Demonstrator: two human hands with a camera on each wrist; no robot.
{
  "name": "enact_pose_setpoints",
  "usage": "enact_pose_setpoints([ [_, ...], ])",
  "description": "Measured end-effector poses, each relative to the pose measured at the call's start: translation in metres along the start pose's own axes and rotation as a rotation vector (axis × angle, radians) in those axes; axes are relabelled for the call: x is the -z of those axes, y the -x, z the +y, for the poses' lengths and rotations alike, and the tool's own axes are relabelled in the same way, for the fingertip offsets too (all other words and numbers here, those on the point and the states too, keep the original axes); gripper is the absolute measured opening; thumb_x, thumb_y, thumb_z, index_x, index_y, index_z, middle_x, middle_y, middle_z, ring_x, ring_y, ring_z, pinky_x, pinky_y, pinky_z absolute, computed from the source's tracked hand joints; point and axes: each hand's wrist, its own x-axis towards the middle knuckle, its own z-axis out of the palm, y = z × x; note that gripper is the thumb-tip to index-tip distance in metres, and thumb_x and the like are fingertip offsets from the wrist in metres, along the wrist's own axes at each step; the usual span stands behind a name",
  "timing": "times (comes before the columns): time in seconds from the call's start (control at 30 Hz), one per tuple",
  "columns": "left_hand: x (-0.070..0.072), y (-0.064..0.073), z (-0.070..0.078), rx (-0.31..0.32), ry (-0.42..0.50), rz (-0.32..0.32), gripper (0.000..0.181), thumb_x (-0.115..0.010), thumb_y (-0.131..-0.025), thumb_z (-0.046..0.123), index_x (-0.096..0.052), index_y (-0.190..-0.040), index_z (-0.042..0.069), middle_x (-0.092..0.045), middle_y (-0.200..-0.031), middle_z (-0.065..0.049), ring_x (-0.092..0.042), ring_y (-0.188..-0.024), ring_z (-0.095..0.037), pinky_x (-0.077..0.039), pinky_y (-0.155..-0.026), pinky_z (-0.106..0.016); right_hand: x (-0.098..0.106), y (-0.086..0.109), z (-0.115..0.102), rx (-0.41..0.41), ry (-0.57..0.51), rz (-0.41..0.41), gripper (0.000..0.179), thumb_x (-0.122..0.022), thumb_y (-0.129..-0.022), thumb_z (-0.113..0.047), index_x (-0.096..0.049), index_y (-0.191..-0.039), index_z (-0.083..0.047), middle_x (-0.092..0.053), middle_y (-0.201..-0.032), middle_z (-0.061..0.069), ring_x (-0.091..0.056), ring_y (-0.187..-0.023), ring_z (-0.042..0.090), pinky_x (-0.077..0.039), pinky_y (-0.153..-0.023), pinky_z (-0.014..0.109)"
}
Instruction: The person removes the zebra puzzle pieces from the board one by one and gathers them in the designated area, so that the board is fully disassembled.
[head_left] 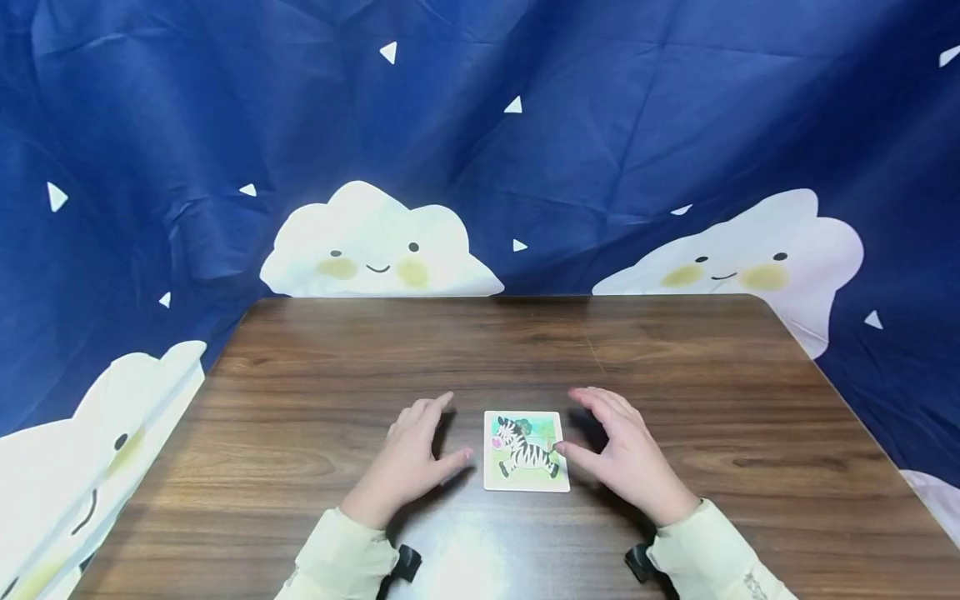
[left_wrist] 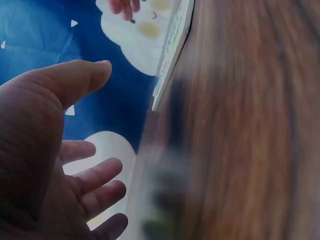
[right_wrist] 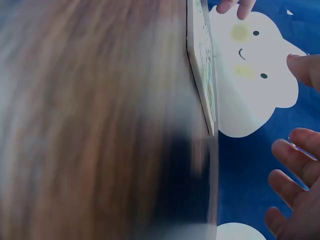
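A thin square board (head_left: 517, 482) with a zebra picture lies flat on the brown wooden table (head_left: 315, 367). To its left is my left hand (head_left: 407, 460), fingers spread and apart from the board. On the other side, my right hand (head_left: 628, 454) has its fingers loosely bent, and its thumb tip overlaps the board's right edge in the head view. The right wrist view shows that thumb (right_wrist: 306, 70) raised off the board (right_wrist: 202, 65). Neither hand holds anything. In the left wrist view the board (left_wrist: 175, 45) appears edge-on beyond the left thumb (left_wrist: 82, 80).
Behind the table hangs a dark blue cloth (head_left: 570, 167) printed with white smiling clouds (head_left: 375, 242) and small triangles. Bright light reflects off the table's front part. Dark straps (head_left: 407, 563) sit at both sleeve cuffs.
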Motion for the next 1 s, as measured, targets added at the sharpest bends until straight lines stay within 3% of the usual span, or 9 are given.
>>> enact_pose_setpoints([
  [0.2, -0.008, -0.005, 0.001, -0.021, 0.041, -0.046, 0.082, -0.077, -0.081, 0.049, -0.049, -0.145, 0.007, -0.058, -0.132, -0.007, -0.051, -0.121, -0.031, -0.038, -0.097, -0.053, -0.007, -0.004, -0.002, -0.028, 0.003, -0.047, 0.064, -0.088, -0.074, -0.028, -0.064, -0.128, -0.005, -0.064, -0.127, 0.007, -0.053, -0.124, 0.027, -0.032, -0.106, 0.049],
  [0.4, -0.014, -0.011, 0.004, -0.040, 0.034, -0.105, 0.076, -0.077, -0.080, 0.051, -0.055, -0.141, 0.012, -0.061, -0.132, -0.001, -0.052, -0.116, -0.023, -0.035, -0.089, -0.044, -0.013, -0.009, -0.003, -0.044, -0.031, -0.084, 0.054, -0.087, -0.076, -0.024, -0.068, -0.123, -0.007, -0.067, -0.122, 0.001, -0.057, -0.120, 0.023, -0.038, -0.102, 0.047],
  [0.67, -0.014, -0.016, 0.010, -0.007, -0.004, -0.183, 0.085, -0.081, -0.074, 0.051, -0.052, -0.145, 0.014, -0.057, -0.138, -0.004, -0.048, -0.117, -0.025, -0.034, -0.086, -0.042, -0.021, -0.016, -0.006, -0.086, -0.062, -0.159, 0.048, -0.084, -0.080, -0.025, -0.069, -0.122, -0.007, -0.068, -0.118, -0.001, -0.058, -0.118, 0.023, -0.041, -0.101, 0.049],
  [1.0, -0.015, -0.023, 0.008, -0.010, -0.020, -0.241, 0.090, -0.084, -0.071, 0.052, -0.051, -0.148, 0.018, -0.053, -0.132, -0.002, -0.045, -0.111, -0.022, -0.030, -0.083, -0.040, -0.036, -0.026, -0.003, -0.059, -0.109, -0.209, 0.044, -0.085, -0.079, -0.025, -0.071, -0.117, -0.008, -0.069, -0.113, -0.006, -0.058, -0.111, 0.018, -0.042, -0.098, 0.049],
])
